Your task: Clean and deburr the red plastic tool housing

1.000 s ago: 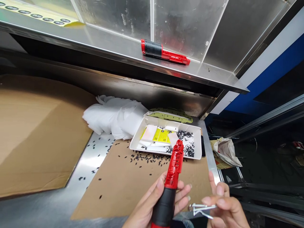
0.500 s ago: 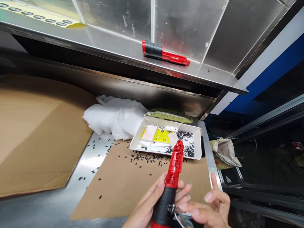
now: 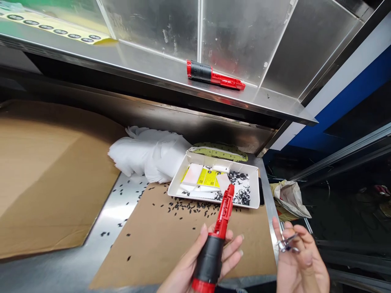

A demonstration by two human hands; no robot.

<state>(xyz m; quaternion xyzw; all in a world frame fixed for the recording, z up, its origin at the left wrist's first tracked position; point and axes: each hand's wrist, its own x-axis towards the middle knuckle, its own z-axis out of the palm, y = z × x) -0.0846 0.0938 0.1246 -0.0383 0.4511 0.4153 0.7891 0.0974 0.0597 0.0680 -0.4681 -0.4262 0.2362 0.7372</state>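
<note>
1. Steel bench [image 3: 113, 211] and cardboard sheet [image 3: 159, 248] are lying beneath my hands.
2. My left hand [image 3: 186, 268] is firmly wrapping the red-and-black plastic housing [image 3: 209, 260] by its black sleeve.
3. My right hand [image 3: 296, 264] is pinching what looks like a small metal clip [image 3: 286, 244], keeping it apart from the housing.

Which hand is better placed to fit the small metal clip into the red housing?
Likely the right hand: it pinches the small silver metal clip; the left hand grips the red-and-black plastic housing.
</note>
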